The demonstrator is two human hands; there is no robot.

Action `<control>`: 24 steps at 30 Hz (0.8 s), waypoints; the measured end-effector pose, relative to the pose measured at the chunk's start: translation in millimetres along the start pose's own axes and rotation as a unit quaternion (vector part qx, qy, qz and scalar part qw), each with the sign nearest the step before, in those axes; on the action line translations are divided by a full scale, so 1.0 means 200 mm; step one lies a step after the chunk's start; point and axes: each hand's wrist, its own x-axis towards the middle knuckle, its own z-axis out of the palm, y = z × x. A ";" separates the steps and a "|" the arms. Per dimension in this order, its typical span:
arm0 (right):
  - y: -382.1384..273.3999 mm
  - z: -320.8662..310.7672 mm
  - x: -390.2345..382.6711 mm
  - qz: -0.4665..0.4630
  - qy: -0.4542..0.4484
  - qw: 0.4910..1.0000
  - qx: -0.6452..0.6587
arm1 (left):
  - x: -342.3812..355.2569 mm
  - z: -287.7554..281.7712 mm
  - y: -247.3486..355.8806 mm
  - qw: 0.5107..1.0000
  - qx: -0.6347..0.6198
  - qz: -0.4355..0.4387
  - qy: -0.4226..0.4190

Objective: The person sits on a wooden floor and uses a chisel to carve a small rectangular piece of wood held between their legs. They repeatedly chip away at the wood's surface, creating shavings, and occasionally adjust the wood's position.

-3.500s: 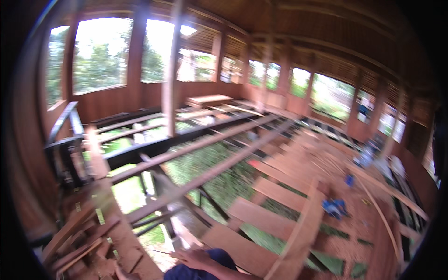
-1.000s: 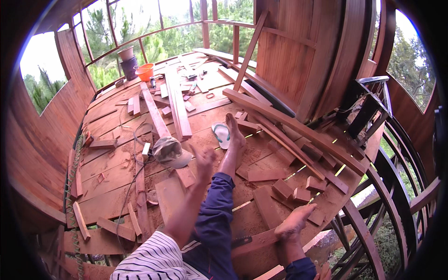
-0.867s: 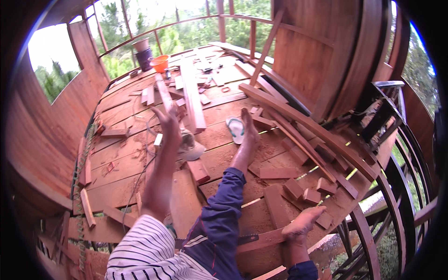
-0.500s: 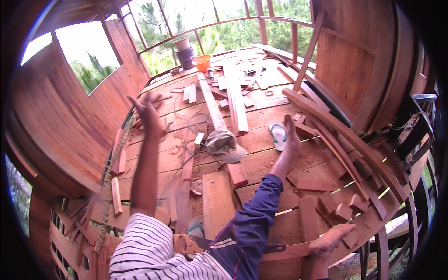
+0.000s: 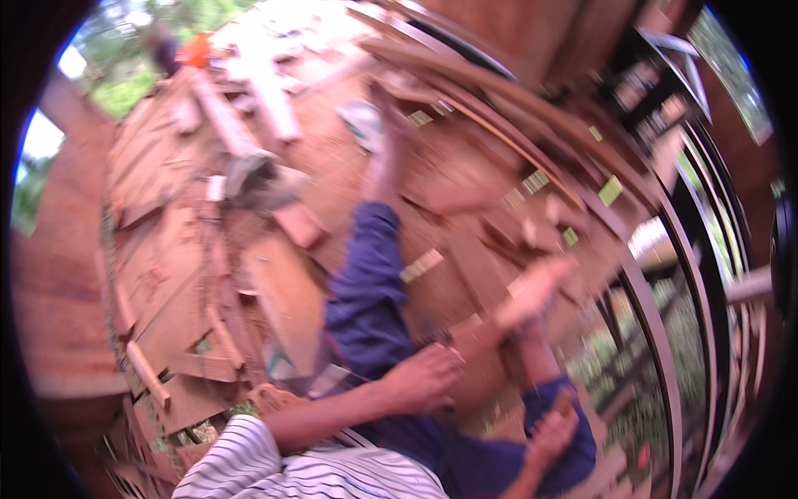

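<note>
My left hand is over my lap, by the near end of a narrow wooden board; motion blur hides whether its bent fingers grip anything. My bare right foot rests on the board's other end. A dark edge, perhaps the saw blade, shows just above that hand. Low by my right knee, my right hand is closed around a small brown piece, apparently wood. The wooden handle of a handsaw lies beside my left forearm, its blade mostly hidden by my arm and leg.
A cap sits on a timber near a flip-flop. A wide plank lies left of my leg. Cut blocks and long beams cover the right side. Past the floor's right edge are rails and a drop to grass. An orange bucket stands far off.
My view has swung right and down, blurring the picture. My left hand has come down from its raised, spread position to my lap. My right hand has come into sight by my right knee.
</note>
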 end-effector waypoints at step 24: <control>-0.49 0.53 -0.09 -0.052 -0.404 0.894 -0.185 | -0.06 0.16 0.13 0.960 0.197 -0.109 -0.167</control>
